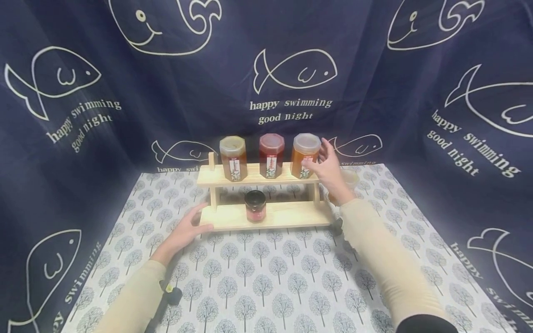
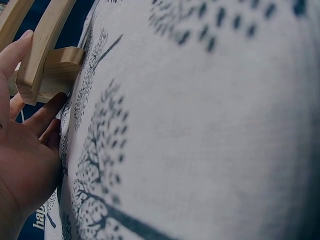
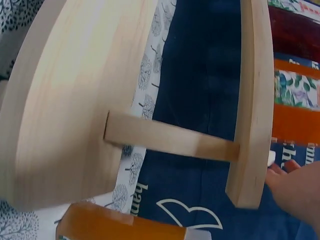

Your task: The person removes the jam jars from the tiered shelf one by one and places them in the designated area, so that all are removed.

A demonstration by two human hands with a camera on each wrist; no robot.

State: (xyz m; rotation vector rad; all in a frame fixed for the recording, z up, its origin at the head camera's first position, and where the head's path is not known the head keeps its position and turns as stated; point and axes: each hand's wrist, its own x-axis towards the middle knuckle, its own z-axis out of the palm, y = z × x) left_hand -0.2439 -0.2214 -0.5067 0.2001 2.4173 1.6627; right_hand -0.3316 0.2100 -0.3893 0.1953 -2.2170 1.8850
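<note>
A two-tier wooden rack [image 1: 300,215] stands on the table with three jars lined up on its upper shelf. My right hand [image 1: 330,170] grips the rightmost, an amber jar [image 1: 300,159] with a pale lid, thumb across its front and fingers round its far side. To its left are a red jar [image 1: 271,157] and a brown jar [image 1: 233,159]. On the lower shelf sits a small black-lidded jar [image 1: 255,206]. My left hand [image 1: 185,231] holds the left end of that shelf, thumb at the front edge; its fingers [image 2: 42,115] pass beneath the wood.
Another amber jar [image 3: 125,223] stands on the table beyond the rack's right end, mostly behind my right forearm in the head view. A tree-print cloth [image 1: 258,282] covers the table. Dark blue fish-print curtains [image 1: 291,27] hang behind and at both sides.
</note>
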